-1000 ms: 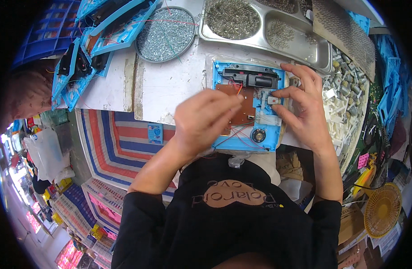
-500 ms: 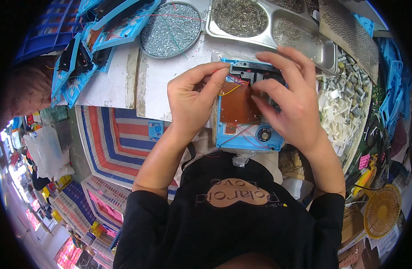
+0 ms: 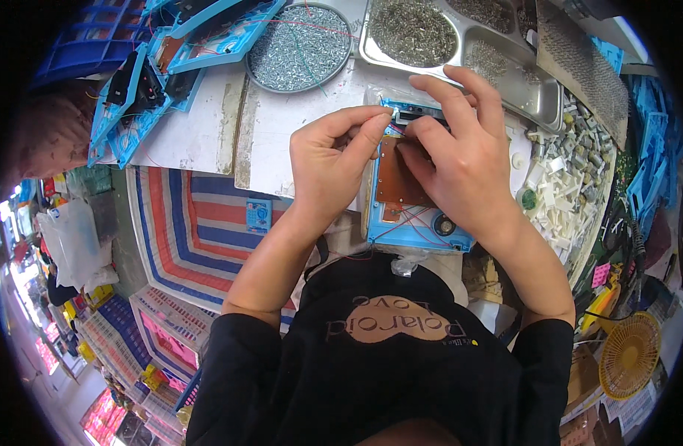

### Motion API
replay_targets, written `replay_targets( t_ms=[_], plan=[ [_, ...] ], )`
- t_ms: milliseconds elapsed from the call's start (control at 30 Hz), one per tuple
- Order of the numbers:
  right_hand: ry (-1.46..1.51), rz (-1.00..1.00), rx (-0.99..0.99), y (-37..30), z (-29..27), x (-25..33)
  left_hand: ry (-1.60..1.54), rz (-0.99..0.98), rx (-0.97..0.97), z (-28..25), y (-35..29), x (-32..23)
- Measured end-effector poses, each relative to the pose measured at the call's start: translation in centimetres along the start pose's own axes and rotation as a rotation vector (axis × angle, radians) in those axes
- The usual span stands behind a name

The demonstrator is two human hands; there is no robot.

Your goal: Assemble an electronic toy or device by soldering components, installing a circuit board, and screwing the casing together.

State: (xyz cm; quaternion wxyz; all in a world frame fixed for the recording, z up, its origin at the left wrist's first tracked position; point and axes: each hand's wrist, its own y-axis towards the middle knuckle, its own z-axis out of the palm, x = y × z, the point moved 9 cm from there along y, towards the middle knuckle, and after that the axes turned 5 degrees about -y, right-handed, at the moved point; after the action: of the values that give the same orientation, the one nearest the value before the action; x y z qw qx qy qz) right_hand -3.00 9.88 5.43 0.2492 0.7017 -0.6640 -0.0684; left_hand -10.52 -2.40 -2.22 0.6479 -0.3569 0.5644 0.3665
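Observation:
A light-blue plastic housing (image 3: pixel 390 236) lies in front of me. Inside it sit a brown circuit board (image 3: pixel 401 178), a round black speaker (image 3: pixel 444 224) and thin red wires (image 3: pixel 410 220). My left hand (image 3: pixel 334 152) is closed in a pinch at the housing's far left corner, by a black strip. What its thumb and forefinger hold is too small to make out. My right hand (image 3: pixel 468 152) reaches over the far part of the board, covering the housing's right side. Its thumb and forefinger lie a little apart near the left fingertips; the other fingers are stretched out.
A round tray of silvery screws (image 3: pixel 300 48) and a metal compartment tray (image 3: pixel 497 85) stand beyond the housing. White and grey small parts (image 3: pixel 564 186) are heaped at right. More blue housings (image 3: pixel 144 97) with wires lie at far left. A yellow fan (image 3: pixel 630 355) stands lower right.
My right thumb and forefinger have come nearer to my left fingertips and closer together. The coloured wires seen by the left fingers are now mostly hidden. The whole view has shifted slightly.

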Motion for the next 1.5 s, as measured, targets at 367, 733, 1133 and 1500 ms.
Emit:
replay_targets(
  t_ms=[367,733,1133,1500],
  plan=[
    [-0.106,-0.078,-0.064,0.6,0.1,1.1,0.023,-0.084,0.019,0.3,1.2,0.0],
    [-0.086,-0.047,-0.115,-1.6,-1.7,0.3,-0.074,-0.103,0.03,0.4,1.7,0.5],
    [0.053,0.024,0.049,-3.5,-2.2,-1.5,-0.05,0.218,-0.117,-2.4,-0.6,-2.0],
    [0.313,0.311,-0.067,-6.8,-2.5,-6.6,0.387,0.546,0.311,5.6,-3.6,-5.5]
  ],
)
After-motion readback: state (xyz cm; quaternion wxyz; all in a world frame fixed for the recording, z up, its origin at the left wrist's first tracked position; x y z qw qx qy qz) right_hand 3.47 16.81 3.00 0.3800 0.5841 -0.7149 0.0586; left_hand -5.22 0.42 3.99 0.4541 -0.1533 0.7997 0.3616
